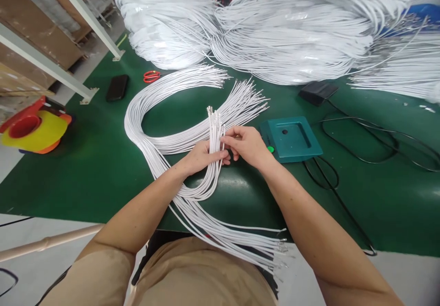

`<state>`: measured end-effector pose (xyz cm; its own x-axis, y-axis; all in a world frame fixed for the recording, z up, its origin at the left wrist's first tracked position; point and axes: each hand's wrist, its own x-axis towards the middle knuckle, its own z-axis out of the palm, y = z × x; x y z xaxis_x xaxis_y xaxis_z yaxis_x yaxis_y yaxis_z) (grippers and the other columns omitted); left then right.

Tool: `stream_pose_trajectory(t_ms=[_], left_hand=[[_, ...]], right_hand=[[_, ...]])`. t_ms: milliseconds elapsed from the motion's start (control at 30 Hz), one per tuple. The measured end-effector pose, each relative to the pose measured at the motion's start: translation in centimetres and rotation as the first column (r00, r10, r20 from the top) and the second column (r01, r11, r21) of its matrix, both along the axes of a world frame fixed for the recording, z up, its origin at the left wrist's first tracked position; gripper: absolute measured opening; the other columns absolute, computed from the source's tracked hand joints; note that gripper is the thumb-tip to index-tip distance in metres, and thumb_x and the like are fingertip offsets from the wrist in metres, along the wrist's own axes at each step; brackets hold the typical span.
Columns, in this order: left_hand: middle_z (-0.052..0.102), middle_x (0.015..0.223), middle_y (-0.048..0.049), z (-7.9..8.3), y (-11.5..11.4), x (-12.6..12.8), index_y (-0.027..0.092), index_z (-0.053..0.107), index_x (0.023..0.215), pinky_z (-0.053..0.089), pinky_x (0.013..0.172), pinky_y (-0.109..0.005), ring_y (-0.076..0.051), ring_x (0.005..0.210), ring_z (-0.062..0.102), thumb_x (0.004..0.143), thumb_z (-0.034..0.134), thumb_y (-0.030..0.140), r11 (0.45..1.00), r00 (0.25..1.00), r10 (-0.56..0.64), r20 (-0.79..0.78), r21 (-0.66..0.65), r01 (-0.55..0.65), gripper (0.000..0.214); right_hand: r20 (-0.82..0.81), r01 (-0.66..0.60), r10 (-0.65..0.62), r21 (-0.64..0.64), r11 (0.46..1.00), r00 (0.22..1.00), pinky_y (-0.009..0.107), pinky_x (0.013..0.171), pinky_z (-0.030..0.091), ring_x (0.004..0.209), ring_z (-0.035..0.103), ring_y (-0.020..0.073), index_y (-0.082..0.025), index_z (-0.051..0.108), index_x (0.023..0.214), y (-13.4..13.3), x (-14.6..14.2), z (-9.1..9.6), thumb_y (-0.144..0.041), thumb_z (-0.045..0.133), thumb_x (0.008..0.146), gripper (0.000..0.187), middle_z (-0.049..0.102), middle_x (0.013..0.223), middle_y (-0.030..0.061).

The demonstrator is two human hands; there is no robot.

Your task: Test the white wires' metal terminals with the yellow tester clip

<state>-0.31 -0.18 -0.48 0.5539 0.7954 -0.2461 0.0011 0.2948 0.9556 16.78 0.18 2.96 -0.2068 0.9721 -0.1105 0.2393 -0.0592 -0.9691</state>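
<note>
My left hand (206,157) is closed around a small bunch of white wires (215,134), whose metal-tipped ends stand up above the fingers. From the right, my right hand (245,143) pinches at the edge of that bunch, with thumb and forefinger on what looks like a single wire. Below the hands the held wires curve back to the left. A larger bundle of white wires (137,109) lies curled behind and left of the hands. More loose wire ends (254,246) hang over the table's front edge near my body.
Big heaps of white wires (292,40) fill the back. A teal device (294,139) with a green button and black cables (360,132) sits to the right. Leftward lie red-handled scissors (151,76), a black phone-like object (117,87) and a tape dispenser (37,127).
</note>
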Motion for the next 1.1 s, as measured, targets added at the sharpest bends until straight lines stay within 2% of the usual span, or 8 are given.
stream_pose_trajectory(t_ms=[200,300,400,533,667,800,967,1100], left_hand=[[0.070,0.088,-0.0057,0.0,-0.2,0.4,0.012,0.065,0.106,0.053,0.074,-0.025,-0.014,0.080,0.070,0.075,0.075,0.031,0.976,0.974,0.214,0.077,-0.059,-0.209,0.038],[0.067,0.081,-0.0020,0.2,-0.5,0.8,0.013,0.062,0.096,0.050,0.063,-0.021,-0.013,0.073,0.068,0.069,0.079,0.028,0.964,0.962,0.265,0.062,-0.027,-0.264,0.036],[0.063,0.073,0.0011,0.5,-0.8,1.1,0.014,0.054,0.084,0.046,0.056,-0.020,-0.013,0.067,0.067,0.068,0.079,0.027,0.960,0.961,0.278,-0.002,0.044,-0.278,0.033],[0.064,0.078,-0.0001,0.7,-0.8,1.1,0.014,0.050,0.078,0.048,0.063,-0.024,-0.012,0.070,0.065,0.069,0.077,0.027,0.962,0.964,0.263,-0.042,0.093,-0.258,0.031],[0.064,0.081,0.0007,0.4,-0.6,1.1,0.014,0.050,0.074,0.049,0.082,-0.028,-0.012,0.081,0.065,0.070,0.076,0.027,0.938,0.948,0.309,0.073,0.137,-0.317,0.029],[0.061,0.073,0.0025,0.2,-0.6,1.4,0.015,0.048,0.073,0.050,0.077,-0.027,-0.012,0.074,0.065,0.069,0.077,0.026,0.912,0.918,0.372,0.141,0.131,-0.389,0.032],[0.061,0.070,0.0033,0.8,-0.8,1.7,0.015,0.045,0.073,0.053,0.070,-0.026,-0.011,0.067,0.065,0.066,0.080,0.024,0.907,0.902,0.397,0.167,0.079,-0.414,0.037],[0.062,0.070,0.0031,0.9,-0.9,1.8,0.016,0.045,0.076,0.054,0.065,-0.025,-0.011,0.064,0.067,0.069,0.078,0.024,0.920,0.918,0.365,0.154,0.096,-0.381,0.035]], right_hand=[[-0.092,0.091,-0.092,-0.022,0.996,0.991,0.021,0.035,0.029,0.034,0.040,0.0051,-0.017,0.060,0.067,-0.6,0.3,-0.1,-0.037,0.069,0.073,0.023,0.055,0.051,-0.0053],[-0.191,0.102,-0.106,-0.026,0.994,0.976,0.021,0.034,0.032,0.036,0.042,0.0055,-0.017,0.060,0.071,-0.5,0.0,-0.1,-0.038,0.073,0.069,0.025,0.057,0.055,-0.0052],[-0.241,0.205,-0.199,-0.001,0.979,0.950,0.021,0.036,0.037,0.038,0.045,0.0063,-0.017,0.059,0.072,-0.4,-0.3,-0.3,-0.037,0.076,0.065,0.027,0.058,0.055,-0.0056],[-0.269,0.278,-0.267,0.004,0.961,0.926,0.021,0.038,0.039,0.040,0.043,0.0066,-0.017,0.060,0.068,-0.4,-0.2,-0.5,-0.035,0.074,0.068,0.024,0.053,0.049,-0.0061],[-0.307,0.219,-0.209,-0.001,0.976,0.929,0.022,0.043,0.041,0.043,0.045,0.0072,-0.015,0.064,0.067,-0.5,-0.5,-0.8,-0.031,0.072,0.071,0.018,0.055,0.052,-0.0039],[-0.368,0.166,-0.171,-0.045,0.985,0.914,0.021,0.046,0.037,0.046,0.043,0.0067,-0.014,0.068,0.072,-0.7,-1.0,-0.9,-0.029,0.069,0.074,0.015,0.051,0.051,-0.0040],[-0.596,-0.021,-0.188,-0.325,0.945,0.781,0.020,0.041,0.028,0.043,0.027,0.0038,-0.015,0.058,0.057,-0.8,-1.1,-0.7,-0.025,0.069,0.071,0.020,0.034,0.048,-0.0082],[-0.549,0.057,-0.218,-0.296,0.954,0.807,0.021,0.042,0.032,0.043,0.031,0.0051,-0.016,0.062,0.065,-0.8,-1.0,-0.4,-0.024,0.069,0.071,0.012,0.038,0.049,-0.0074]])
